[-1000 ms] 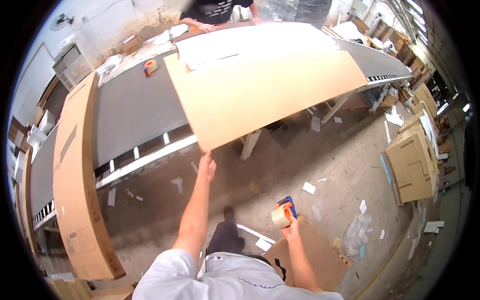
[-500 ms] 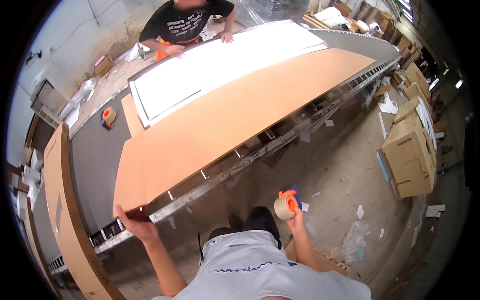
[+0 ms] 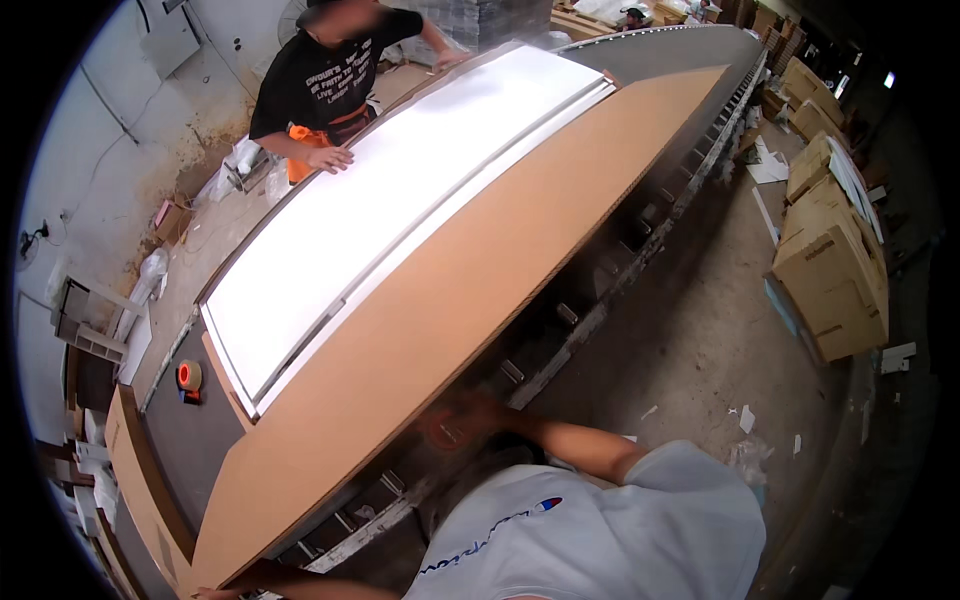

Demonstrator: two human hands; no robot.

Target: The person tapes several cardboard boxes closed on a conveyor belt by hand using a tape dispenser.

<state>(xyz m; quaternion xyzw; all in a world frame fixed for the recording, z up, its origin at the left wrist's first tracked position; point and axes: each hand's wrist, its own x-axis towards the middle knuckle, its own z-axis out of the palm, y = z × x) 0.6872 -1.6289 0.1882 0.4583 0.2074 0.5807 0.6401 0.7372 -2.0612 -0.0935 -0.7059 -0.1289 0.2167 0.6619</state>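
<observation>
A long brown cardboard sheet (image 3: 440,290) lies along the near side of the conveyor table, jutting over its edge. Under it, partly on top, rests a white panel (image 3: 400,190) in a flat open carton. My left hand (image 3: 222,591) grips the sheet's near left corner, mostly cut off by the lower picture edge. Below the sheet's near edge, in shadow, is my right hand (image 3: 482,412), blurred, closed on a tape dispenser (image 3: 446,430) whose orange ring shows faintly. Across the table a co-worker (image 3: 330,90) in a black shirt has both hands at the panel's far edge.
Another tape dispenser (image 3: 189,380) sits on the grey belt (image 3: 175,440) at the left. A long carton (image 3: 145,480) stands beyond it. Cardboard boxes (image 3: 835,270) are stacked on the floor at the right, with paper scraps (image 3: 745,418) nearby.
My body has leaned in toward the table. The right hand has swung left with the tape dispenser to beneath the sheet's edge. The co-worker's hands have moved along the panel's far edge.
</observation>
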